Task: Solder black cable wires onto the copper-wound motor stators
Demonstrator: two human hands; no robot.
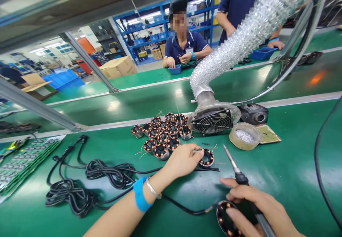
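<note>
1 stator point(221, 216) partly behind right hand point(258, 203)

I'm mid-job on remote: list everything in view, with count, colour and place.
Wound rings: about a dozen, copper and silver, mid-bench
Single rings: two, copper, at left fingers and right fingers
Cable coils: two, black, left
Circuit boards: stacked, green, far left
Fan: one, black, under silvery duct
Device: one, black, beside fan
Bowl: one, yellowish, front of device
Pad: one, yellow-green, beside bowl
Soldering iron: one, black and silver, right hand
Bins: two, blue, opposite bench
Background: blue shelving, cartons, two co-workers
Hands: left, blue wristband, bangle; right
</note>
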